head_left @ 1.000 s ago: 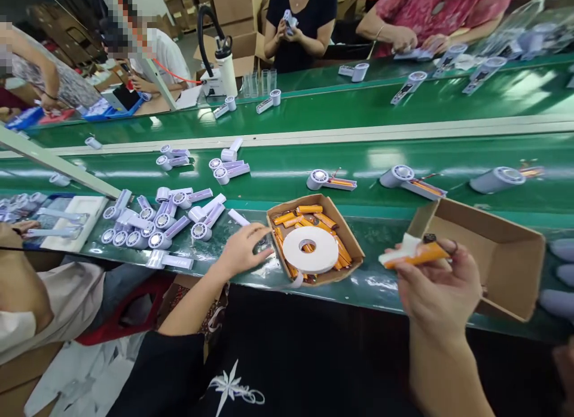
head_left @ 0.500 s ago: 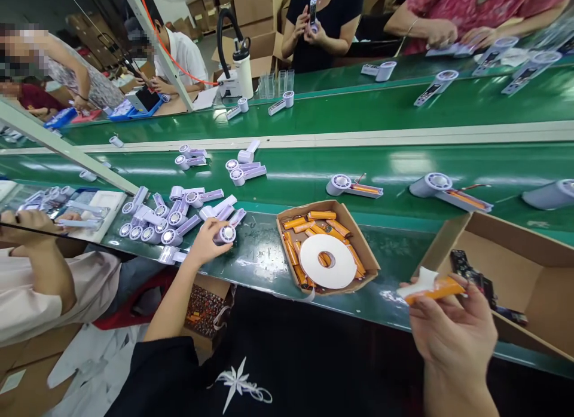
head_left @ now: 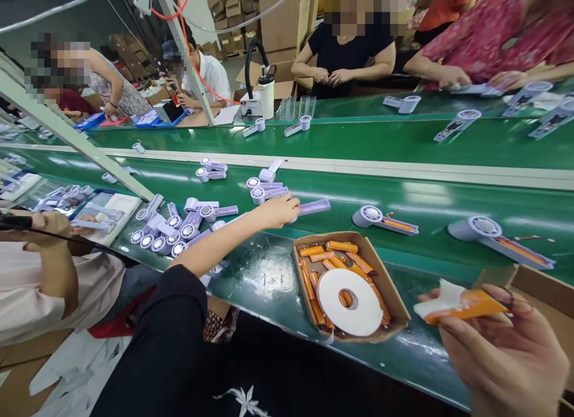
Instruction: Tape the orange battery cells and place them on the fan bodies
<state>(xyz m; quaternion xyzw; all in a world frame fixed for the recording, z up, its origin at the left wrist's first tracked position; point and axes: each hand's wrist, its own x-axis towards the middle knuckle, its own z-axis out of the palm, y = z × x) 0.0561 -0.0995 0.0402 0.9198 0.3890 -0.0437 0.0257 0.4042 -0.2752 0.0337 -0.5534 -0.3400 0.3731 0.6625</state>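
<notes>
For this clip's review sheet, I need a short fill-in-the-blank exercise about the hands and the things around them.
1. The orange-wrapped piece is in the person's ____ hand.
2. The left hand holds a purple part at the conveyor, whose surface is coloured ____.
3. The white roll lies on cylinders coloured ____.

Missing words: right; green; orange.

We're rocking a black top, left sleeve (head_left: 173,327) ending near the elbow, spiky white flower design (head_left: 244,400) up front.
</notes>
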